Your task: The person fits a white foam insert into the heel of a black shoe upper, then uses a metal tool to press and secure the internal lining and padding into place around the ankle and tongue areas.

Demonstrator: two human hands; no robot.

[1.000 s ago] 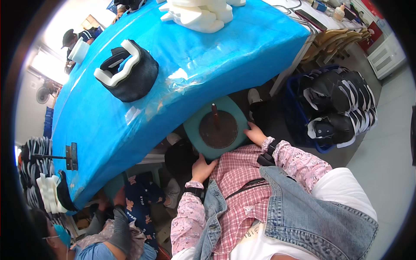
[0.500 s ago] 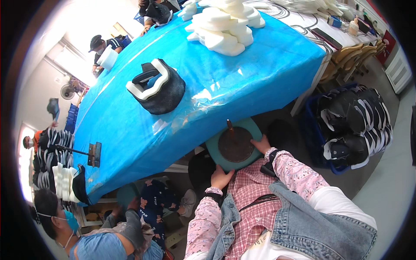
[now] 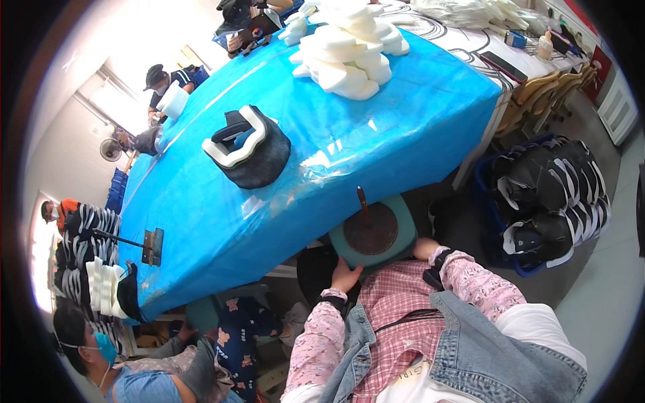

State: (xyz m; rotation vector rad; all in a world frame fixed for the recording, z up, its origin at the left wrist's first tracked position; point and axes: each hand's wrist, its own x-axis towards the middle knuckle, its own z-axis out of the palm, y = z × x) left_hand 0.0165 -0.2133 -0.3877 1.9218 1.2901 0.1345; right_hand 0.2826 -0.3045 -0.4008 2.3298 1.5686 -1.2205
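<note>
In front of me, at the blue table's near edge, is a teal, square, stool-like stand (image 3: 400, 221) with rounded corners. A round, dark brown surface (image 3: 368, 236) fills its middle, and a thin tool with a reddish-brown handle (image 3: 363, 205) stands up from it. My left hand (image 3: 345, 275) grips the stand's near left corner, thumb along the edge. At the near right corner, my right hand (image 3: 425, 248) is closed against the side, its fingertips partly hidden. On the table sits a black, curved padded piece (image 3: 262, 160) with a white foam rim.
White foam pieces (image 3: 349, 57) are piled on the blue-covered table (image 3: 376, 144). A blue crate (image 3: 490, 215) of black-and-white padded pieces stands at the right. A co-worker (image 3: 101, 349) sits at the lower left. A metal bracket on a rod (image 3: 152, 246) is near the left edge.
The stand has shifted slightly right and down in the picture, with my hands still at it. My right hand has slid toward its near right corner. The view has tilted a little.
</note>
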